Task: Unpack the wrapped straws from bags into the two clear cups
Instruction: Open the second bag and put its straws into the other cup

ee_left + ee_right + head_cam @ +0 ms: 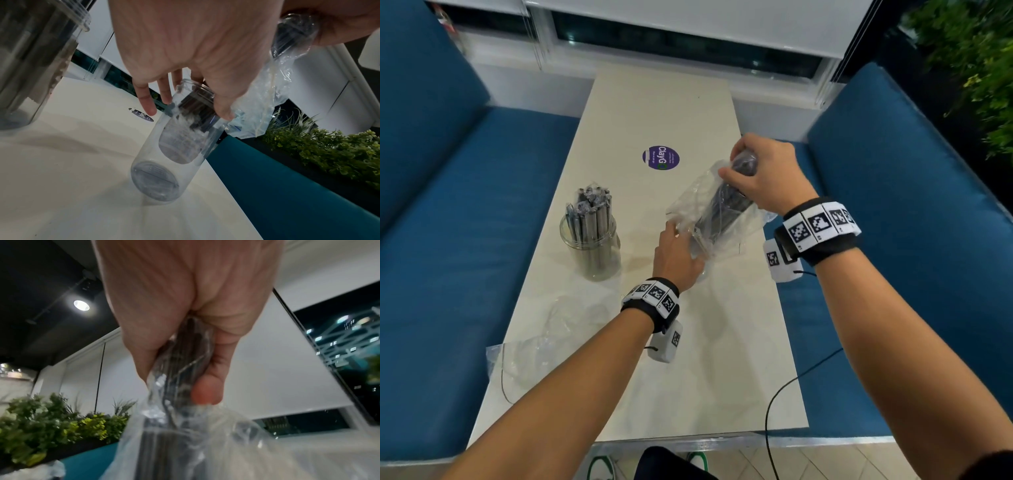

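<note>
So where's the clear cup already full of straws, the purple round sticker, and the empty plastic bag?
Clear cup full of wrapped straws [592, 253]: head view, on its side wall.
Purple round sticker [661, 158]: head view, on its middle.
Empty clear plastic bag [530, 356]: head view, on its flat middle.

Each bare forearm wears a black wristband [819, 230] with white square-code tags; a white camera box [666, 342] with a cable hangs under it.
</note>
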The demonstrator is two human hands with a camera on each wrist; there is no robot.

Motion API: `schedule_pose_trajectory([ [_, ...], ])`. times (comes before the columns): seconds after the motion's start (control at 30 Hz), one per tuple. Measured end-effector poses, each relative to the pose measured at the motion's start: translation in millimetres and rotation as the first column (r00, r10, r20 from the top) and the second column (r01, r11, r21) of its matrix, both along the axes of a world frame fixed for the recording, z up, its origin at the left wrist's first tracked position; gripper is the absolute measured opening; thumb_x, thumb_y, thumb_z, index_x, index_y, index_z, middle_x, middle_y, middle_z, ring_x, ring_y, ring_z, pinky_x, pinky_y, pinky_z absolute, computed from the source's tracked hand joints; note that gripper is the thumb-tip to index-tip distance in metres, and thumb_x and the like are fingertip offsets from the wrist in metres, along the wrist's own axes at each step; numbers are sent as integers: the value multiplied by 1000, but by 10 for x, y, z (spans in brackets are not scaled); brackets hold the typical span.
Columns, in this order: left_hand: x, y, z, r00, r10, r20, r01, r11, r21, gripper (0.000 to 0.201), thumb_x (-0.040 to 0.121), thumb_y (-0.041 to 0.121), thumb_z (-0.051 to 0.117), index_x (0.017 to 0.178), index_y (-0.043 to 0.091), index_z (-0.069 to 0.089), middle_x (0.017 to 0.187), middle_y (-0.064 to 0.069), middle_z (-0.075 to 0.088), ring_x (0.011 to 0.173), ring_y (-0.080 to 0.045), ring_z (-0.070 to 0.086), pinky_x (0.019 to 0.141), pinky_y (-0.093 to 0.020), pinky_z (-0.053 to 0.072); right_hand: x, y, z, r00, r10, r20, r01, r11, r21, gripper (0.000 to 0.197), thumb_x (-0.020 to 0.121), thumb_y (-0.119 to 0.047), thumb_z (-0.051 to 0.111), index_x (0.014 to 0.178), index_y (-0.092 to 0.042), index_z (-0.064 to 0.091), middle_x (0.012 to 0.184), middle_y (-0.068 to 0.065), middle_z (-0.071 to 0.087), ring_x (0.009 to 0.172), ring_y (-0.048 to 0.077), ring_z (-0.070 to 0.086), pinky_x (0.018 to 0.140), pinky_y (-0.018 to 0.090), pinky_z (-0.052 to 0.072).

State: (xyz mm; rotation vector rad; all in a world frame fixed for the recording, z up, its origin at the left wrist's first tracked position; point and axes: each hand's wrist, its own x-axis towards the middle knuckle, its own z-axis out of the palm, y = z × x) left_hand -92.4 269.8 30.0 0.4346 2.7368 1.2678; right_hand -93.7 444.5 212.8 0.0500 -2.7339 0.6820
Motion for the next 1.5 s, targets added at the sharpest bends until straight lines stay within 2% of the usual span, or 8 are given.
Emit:
schedule_pose_trajectory([
  [0.23, -22, -31, -42, 999, 13, 43, -15, 998, 53, 93, 78, 67, 72, 158, 27, 44, 158, -3, 44, 143, -28, 43, 116, -54, 45, -67, -213, 93, 998, 25, 66, -28, 999, 39, 46, 89, -51, 77, 119, -21, 59, 118, 6, 65, 105, 23, 58, 73, 19, 41],
  [0.4, -10, -21, -16, 998, 14, 58, -19, 995, 93, 92, 85, 52, 83, 160, 19, 42, 160, -10, 40, 144, -33, 42, 118, -51, 42, 10, -271, 137, 986, 62, 153, -34, 984, -176, 67, 91, -31, 75, 148, -21, 41, 138, 1, 51, 110, 17, 58, 79, 9, 45],
  [0.5, 2, -32, 15, 1000, 9, 28, -12, 995, 97, 80, 86, 48, 82, 154, 21, 50, 157, -8, 42, 140, -34, 44, 115, -47, 45, 48, -258, 79, 992, 24, 121, -4, 987, -160, 54, 94, -19, 71, 142, -21, 49, 130, -4, 60, 95, 17, 66, 91, 33, 57],
  [0.6, -14, -28, -17, 999, -1, 37, -2, 997, 82, 76, 87, 52, 79, 151, 19, 54, 162, -6, 40, 143, -27, 38, 117, -39, 40, 102, -208, 17, 999, -24, 40, 33, 970, -240, 58, 93, -20, 74, 145, -23, 48, 129, -1, 65, 87, 5, 60, 92, 31, 53],
  [0.8, -70, -13, -115, 1000, -23, 15, 22, 1000, 20, 64, 82, 67, 67, 131, 25, 70, 153, 1, 56, 141, -25, 42, 115, -40, 44, 197, -195, -119, 988, 81, 128, -65, 990, -128, 108, 79, -50, 86, 164, -35, 21, 165, 5, 36, 149, 26, 36, 123, 46, 26],
  [1.03, -33, -20, -47, 1000, 13, 27, -15, 997, 79, 86, 80, 60, 80, 150, 21, 49, 148, -5, 52, 133, -29, 49, 109, -48, 48, 193, -229, -221, 992, -25, -123, 4, 986, -167, 39, 93, -25, 76, 129, -17, 62, 130, -3, 67, 113, 8, 59, 100, 18, 42],
  [1.3, 7, -40, -5, 998, 21, 58, -27, 993, 116, 96, 81, 54, 81, 158, 12, 41, 158, -9, 46, 144, -33, 44, 115, -55, 43, 293, -249, -165, 986, -54, -157, 18, 975, -223, 63, 100, -9, 64, 154, -33, 43, 134, -3, 67, 104, 6, 63, 89, -4, 36],
  [1.5, -21, -31, -38, 999, 21, 39, -26, 992, 126, 101, 83, 52, 82, 163, 15, 33, 162, -5, 42, 148, -28, 43, 119, -52, 42, 367, -198, -150, 929, -215, -300, 114, 941, -319, 41, 100, -7, 58, 138, -20, 63, 120, -3, 70, 105, 10, 65, 101, 29, 53],
])
